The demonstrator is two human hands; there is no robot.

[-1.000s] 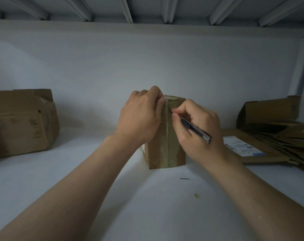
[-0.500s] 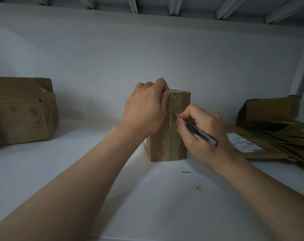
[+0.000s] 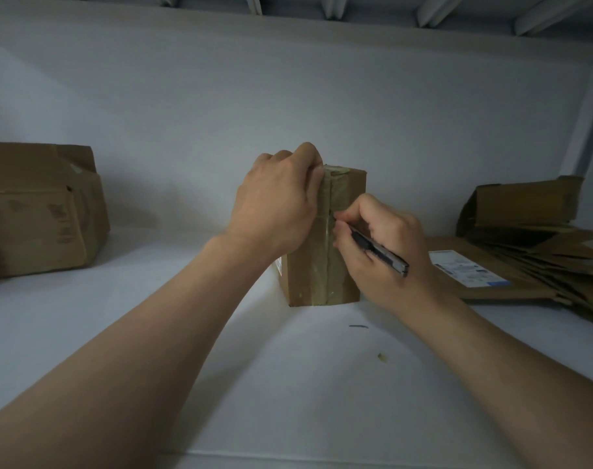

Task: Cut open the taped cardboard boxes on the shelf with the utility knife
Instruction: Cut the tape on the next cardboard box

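Observation:
A small taped cardboard box [image 3: 322, 265] stands upright on the white shelf [image 3: 288, 384] in the middle of the view. Clear tape runs down the seam of its near face. My left hand [image 3: 278, 204] grips the box's upper left edge, fingers curled over the top. My right hand [image 3: 379, 248] holds a dark utility knife [image 3: 379, 250] like a pen. Its tip meets the taped seam about halfway down the face; the blade itself is hidden by my fingers.
An opened cardboard box [image 3: 41, 211] sits at the left of the shelf. Flattened cardboard [image 3: 525, 262] with a white label is piled at the right, with another opened box behind it. Two small scraps [image 3: 357, 326] lie on the shelf in front of the taped box.
My right hand has drawn the knife down the taped seam, from near the box's top to about its middle. My left hand keeps its hold on the top left edge.

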